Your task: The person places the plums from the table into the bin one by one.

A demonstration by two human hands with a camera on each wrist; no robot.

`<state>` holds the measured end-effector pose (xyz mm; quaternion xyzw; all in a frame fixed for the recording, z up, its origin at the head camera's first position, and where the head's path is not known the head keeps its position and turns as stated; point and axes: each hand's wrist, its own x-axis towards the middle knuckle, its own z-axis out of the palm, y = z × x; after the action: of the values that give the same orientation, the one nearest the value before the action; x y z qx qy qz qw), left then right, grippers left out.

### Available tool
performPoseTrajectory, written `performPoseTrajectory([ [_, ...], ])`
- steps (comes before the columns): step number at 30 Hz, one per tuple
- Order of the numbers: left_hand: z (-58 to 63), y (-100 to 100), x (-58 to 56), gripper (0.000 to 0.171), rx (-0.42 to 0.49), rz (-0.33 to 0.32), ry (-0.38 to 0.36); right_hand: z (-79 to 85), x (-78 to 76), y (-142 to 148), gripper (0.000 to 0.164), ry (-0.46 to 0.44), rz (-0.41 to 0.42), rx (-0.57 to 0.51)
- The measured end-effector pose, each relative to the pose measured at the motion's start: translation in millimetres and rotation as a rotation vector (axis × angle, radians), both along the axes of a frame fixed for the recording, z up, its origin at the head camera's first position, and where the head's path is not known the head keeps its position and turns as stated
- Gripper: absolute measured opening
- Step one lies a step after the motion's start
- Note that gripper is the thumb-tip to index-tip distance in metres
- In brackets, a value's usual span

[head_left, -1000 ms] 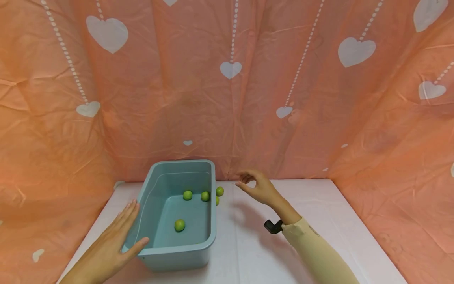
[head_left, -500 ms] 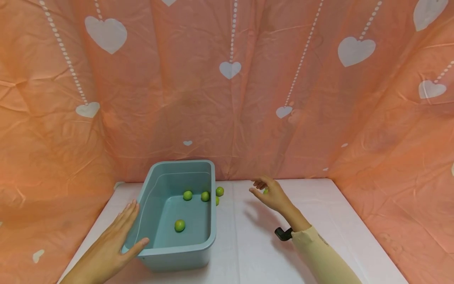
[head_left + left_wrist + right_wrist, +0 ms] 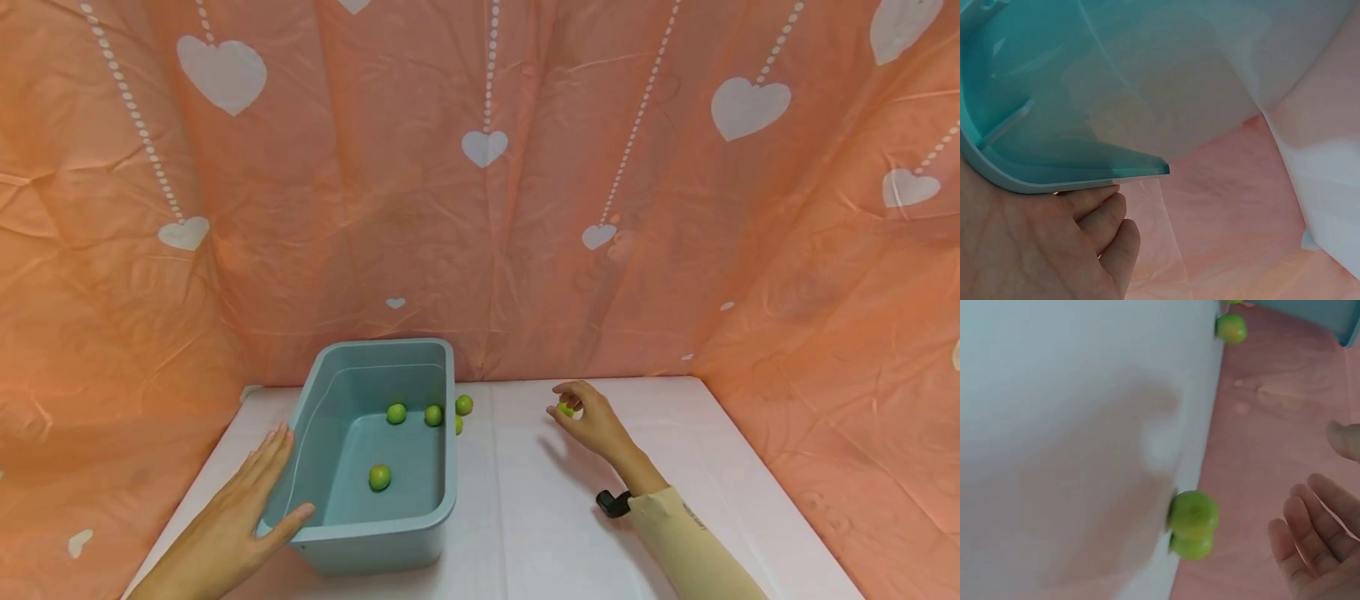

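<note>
My left hand [image 3: 232, 517] lies with straight fingers along the left rim of a blue-grey plastic bin [image 3: 448, 475]; in the left wrist view its fingers [image 3: 1104, 225] are just under the rim. My right hand [image 3: 596, 425] hovers over the table's right half, fingers loosely curved and holding nothing. Just past its fingers shows a small round green fruit [image 3: 566, 410]. The right wrist view shows two such fruits there, a nearer green fruit [image 3: 1193, 511] overlapping a second green fruit [image 3: 1191, 546], both apart from the hand.
Inside the bin lie three green fruits [image 3: 379, 477]. Two more green fruits [image 3: 464, 405] sit against its right outer side, one partly hidden by the rim. A white cloth [image 3: 540, 533] covers the table. An orange curtain [image 3: 420, 208] with white hearts encloses the back and sides.
My right hand has moved right and slightly down, away from the bin, and a green fruit has come into view behind its fingers. The left hand and bin have stayed put.
</note>
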<state>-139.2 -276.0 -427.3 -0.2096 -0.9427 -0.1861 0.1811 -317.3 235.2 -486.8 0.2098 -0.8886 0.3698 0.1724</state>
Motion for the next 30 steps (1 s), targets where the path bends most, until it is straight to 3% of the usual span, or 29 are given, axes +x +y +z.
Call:
performPoseTrajectory([
  [5,0.6,0,-0.2,0.096,0.001,0.003,-0.006,-13.8,-6.9,10,0.033,0.009,-0.033,-0.005],
  [9,0.6,0,-0.1,0.096,0.004,0.004,-0.01,-19.8,-10.3,16,0.037,-0.038,-0.066,-0.015],
  [16,0.7,0,-0.1,0.096,0.002,0.005,-0.014,-23.1,-15.3,20,0.039,-0.151,-0.132,-0.015],
  [30,1.1,1,0.6,0.096,0.008,0.009,-0.019,-20.8,-24.0,26,0.041,-0.3,-0.125,0.101],
])
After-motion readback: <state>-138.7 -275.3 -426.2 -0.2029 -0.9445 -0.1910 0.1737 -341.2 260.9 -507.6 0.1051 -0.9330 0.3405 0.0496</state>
